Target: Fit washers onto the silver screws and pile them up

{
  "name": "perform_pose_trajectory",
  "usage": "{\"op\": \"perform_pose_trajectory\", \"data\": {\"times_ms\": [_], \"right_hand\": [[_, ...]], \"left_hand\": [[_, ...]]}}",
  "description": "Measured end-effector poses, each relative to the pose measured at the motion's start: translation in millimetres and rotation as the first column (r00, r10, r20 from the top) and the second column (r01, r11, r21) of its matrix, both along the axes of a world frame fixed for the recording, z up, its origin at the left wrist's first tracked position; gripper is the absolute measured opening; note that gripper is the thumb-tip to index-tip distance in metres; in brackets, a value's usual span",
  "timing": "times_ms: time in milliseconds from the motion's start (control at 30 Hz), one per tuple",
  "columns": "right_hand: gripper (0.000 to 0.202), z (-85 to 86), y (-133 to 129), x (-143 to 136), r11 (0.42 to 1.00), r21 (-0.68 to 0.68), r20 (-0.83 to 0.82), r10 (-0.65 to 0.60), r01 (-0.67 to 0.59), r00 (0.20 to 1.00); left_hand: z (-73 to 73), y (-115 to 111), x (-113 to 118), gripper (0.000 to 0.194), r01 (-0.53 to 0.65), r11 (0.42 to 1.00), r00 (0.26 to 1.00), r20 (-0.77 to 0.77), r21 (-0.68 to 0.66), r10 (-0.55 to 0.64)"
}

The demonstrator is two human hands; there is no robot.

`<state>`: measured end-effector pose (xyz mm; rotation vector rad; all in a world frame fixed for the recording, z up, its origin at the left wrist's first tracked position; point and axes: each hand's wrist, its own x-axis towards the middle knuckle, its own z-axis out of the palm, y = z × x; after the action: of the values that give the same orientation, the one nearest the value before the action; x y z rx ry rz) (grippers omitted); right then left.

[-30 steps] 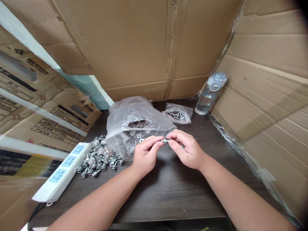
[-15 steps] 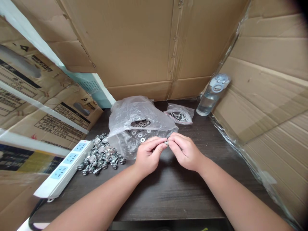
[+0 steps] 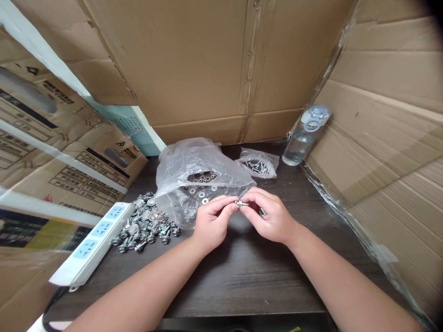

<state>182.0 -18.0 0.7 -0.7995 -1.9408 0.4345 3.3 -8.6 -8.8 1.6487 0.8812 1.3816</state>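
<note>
Over the dark table, my left hand (image 3: 212,221) pinches the head end of a small metal bolt (image 3: 241,203) between thumb and forefinger. A nut or collar seems to sit on it, too small to make out for certain. My right hand (image 3: 268,216) is closed, its thumb and forefinger at the bolt's shank. Inside the right hand's curled fingers, part of a second bolt (image 3: 262,212) shows. Just behind my hands lies a translucent plastic bag (image 3: 194,157) with washers (image 3: 205,201) in it. To the left is a pile of bolts (image 3: 147,223).
A white power strip (image 3: 90,244) lies left of the pile. A small zip bag of screws (image 3: 259,166) lies at the back, with a water bottle (image 3: 304,136) to its right. Cardboard walls (image 3: 200,60) enclose the table (image 3: 242,286) at the back and sides.
My right fingers have shifted, so more of the bolt's shank now shows between my hands. The second bolt has come into view within my right hand.
</note>
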Motion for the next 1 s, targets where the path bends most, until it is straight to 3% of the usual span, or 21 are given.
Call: {"op": "perform_pose_trajectory", "data": {"times_ms": [167, 300, 433, 533, 700, 1000], "right_hand": [[0.008, 1.9, -1.1, -3.1, 0.997, -0.075, -0.007, 0.0, 0.0, 1.0], [0.021, 3.8, -1.1, -2.8, 0.99, -0.141, -0.009, 0.014, -0.015, 1.0], [0.01, 5.8, -1.9, 0.6, 0.994, -0.104, -0.008, -0.032, 0.031, 0.999], [0.017, 5.7, -2.6, 2.0, 0.997, -0.078, -0.019, -0.001, -0.001, 1.0], [0.014, 2.4, -0.1, 1.6, 1.0, 0.006, 0.003, 0.017, -0.017, 1.0], [0.005, 3.3, 0.3, 1.4, 1.0, 0.013, 0.029, 0.004, -0.004, 1.0]], "left_hand": [[7.3, -2.0, 1.3, 0.013, -0.017, 0.993, 0.998, -0.05, 0.118, 0.023], [6.1, -1.9, 1.5, 0.013, -0.005, 0.999, 0.999, -0.037, 0.054, 0.007], [1.0, -0.1, 0.1, 0.014, 0.009, 0.996, 0.999, 0.048, -0.09, -0.005], [-0.7, 0.7, -0.9, 0.015, 0.031, 0.99, 0.996, 0.09, -0.137, -0.018], [-0.1, -0.1, -0.9, 0.014, 0.072, 0.988, 0.993, 0.099, -0.135, -0.059], [0.4, -0.7, 0.8, 0.013, 0.059, 0.992, 0.996, 0.076, -0.114, -0.051]]}}
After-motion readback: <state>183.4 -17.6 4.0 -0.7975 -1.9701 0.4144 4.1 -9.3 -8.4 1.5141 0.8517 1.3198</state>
